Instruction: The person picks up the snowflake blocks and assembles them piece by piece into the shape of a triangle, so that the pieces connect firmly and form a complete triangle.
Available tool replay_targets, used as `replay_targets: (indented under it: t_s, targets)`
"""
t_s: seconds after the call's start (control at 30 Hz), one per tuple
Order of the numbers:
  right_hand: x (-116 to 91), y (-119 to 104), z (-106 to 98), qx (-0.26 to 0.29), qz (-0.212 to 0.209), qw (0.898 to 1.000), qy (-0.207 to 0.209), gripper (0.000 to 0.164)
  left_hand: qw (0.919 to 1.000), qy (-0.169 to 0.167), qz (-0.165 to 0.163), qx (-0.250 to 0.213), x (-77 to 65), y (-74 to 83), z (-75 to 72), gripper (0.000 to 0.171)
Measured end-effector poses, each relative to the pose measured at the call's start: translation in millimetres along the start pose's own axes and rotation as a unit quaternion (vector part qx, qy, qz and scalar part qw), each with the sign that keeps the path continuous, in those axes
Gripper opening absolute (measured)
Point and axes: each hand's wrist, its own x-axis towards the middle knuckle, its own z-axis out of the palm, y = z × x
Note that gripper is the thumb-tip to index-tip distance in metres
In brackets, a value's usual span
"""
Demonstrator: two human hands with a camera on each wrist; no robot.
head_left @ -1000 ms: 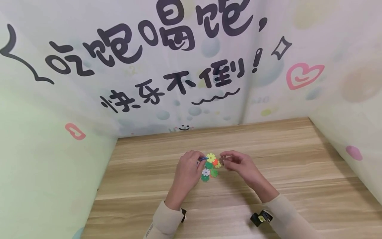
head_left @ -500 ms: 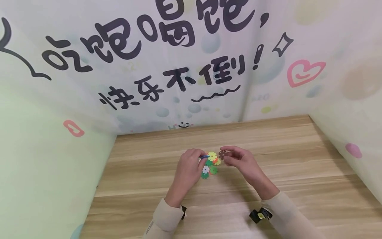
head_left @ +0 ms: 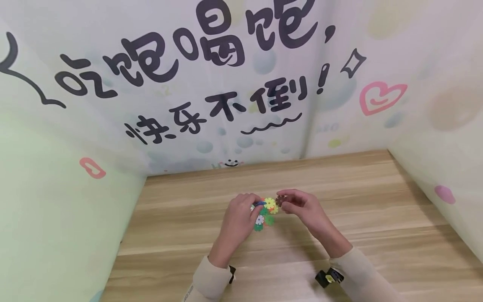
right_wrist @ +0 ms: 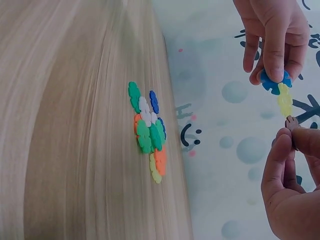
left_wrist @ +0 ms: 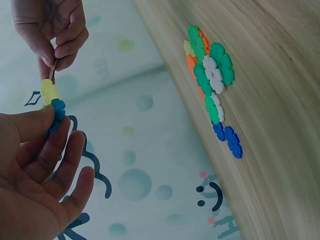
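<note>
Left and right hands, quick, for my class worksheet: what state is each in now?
Left hand: closed, pinching a blue flower disc with a yellow flower disc against it.
Right hand: closed, pinching a brown flower disc.

A booth-like place is being seen: a tabletop (head_left: 170, 235) is being enclosed left, far and right by decorated walls (head_left: 234, 121).

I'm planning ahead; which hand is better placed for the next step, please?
Likely the right hand, for joining: it pinches the brown notched disc beside the yellow disc, while the left hand pinches the blue disc.
</note>
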Motion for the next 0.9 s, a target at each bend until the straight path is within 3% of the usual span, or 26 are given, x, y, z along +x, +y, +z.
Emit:
replay_targets:
  t_s: [0.4,0.7,0.9]
  targets:
    - [-2.9,0.4,1.0,-0.017,-0.006,1.0,0.005,0.025,0.9965,-0.018,-0.034,-0.074,-4.3,-0.3,1.9,0.012]
    - [-2.7,-1.0,1.8,-0.017,-0.029,0.999,0.01,0.025,0.9914,0.004,-0.055,-0.119,-4.0,-3.3,4.4,0.012]
    - [-2.3,-2.1,3.1,-0.029,-0.018,0.999,0.024,0.03,0.9893,0.008,-0.059,-0.133,-3.7,-3.4,4.8,0.012]
